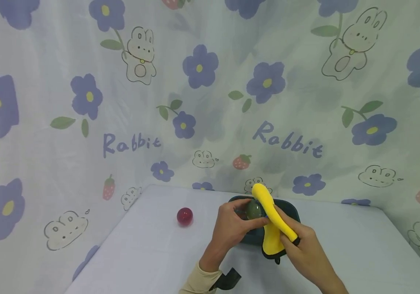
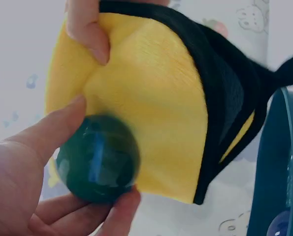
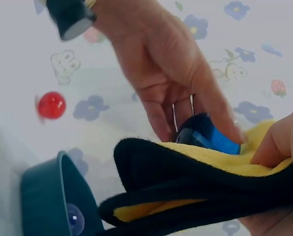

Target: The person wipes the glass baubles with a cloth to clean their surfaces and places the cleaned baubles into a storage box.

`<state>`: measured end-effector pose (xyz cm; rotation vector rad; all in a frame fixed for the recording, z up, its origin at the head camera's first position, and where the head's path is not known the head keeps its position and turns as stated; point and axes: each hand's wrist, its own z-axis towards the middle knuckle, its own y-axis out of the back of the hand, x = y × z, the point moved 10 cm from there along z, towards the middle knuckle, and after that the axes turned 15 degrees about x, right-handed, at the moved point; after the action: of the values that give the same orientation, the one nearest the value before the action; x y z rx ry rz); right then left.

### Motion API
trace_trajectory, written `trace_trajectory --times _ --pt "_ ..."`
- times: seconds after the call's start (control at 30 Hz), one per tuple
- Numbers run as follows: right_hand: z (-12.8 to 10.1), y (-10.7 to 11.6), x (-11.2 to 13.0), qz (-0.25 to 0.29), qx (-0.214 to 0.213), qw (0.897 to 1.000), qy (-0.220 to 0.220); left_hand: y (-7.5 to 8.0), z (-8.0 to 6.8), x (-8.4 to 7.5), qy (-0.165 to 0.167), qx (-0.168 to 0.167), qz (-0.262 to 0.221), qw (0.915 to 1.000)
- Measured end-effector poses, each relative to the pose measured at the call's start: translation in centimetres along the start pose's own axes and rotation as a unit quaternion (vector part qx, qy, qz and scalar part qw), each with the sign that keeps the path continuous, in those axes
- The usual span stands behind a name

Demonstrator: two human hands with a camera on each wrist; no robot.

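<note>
A dark green ball [image 1: 253, 210] is pinched in the left hand [image 1: 232, 226] above the teal bowl [image 1: 293, 210]; a yellow cloth [image 1: 273, 216] (black-edged) is gripped by the right hand [image 1: 302, 245], touching the ball. Red ball [image 1: 184, 216] lies apart on the bench [image 1: 151, 253].

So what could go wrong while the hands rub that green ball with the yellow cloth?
The green ball looks smooth and shiny, and the left hand pinches it with fingertips only, so it might slip and roll off the table. The yellow cloth in the right hand hangs above the dark bowl, which holds another ball, and could snag its rim.
</note>
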<state>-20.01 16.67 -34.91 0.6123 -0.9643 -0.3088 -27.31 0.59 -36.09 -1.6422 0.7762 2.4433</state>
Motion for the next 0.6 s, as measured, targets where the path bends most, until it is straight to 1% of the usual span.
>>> trace_trajectory --times 0.13,0.23,0.47,0.6 --pt "0.0 0.1 1.1 -0.038 -0.010 0.997 0.065 -0.5 0.2 -0.1 -0.018 0.033 0.004 0.9993" --pt "0.0 0.1 1.4 -0.054 -0.006 0.995 0.087 -0.9 0.2 -0.3 -0.027 0.053 0.005 0.9982" --pt "0.0 0.3 1.5 -0.089 -0.001 0.992 0.087 -1.9 0.2 -0.7 -0.034 0.091 0.005 0.9952" --pt "0.0 0.5 1.1 -0.089 0.004 0.992 0.085 -2.3 0.0 -1.2 -0.042 0.107 -0.003 0.9934"
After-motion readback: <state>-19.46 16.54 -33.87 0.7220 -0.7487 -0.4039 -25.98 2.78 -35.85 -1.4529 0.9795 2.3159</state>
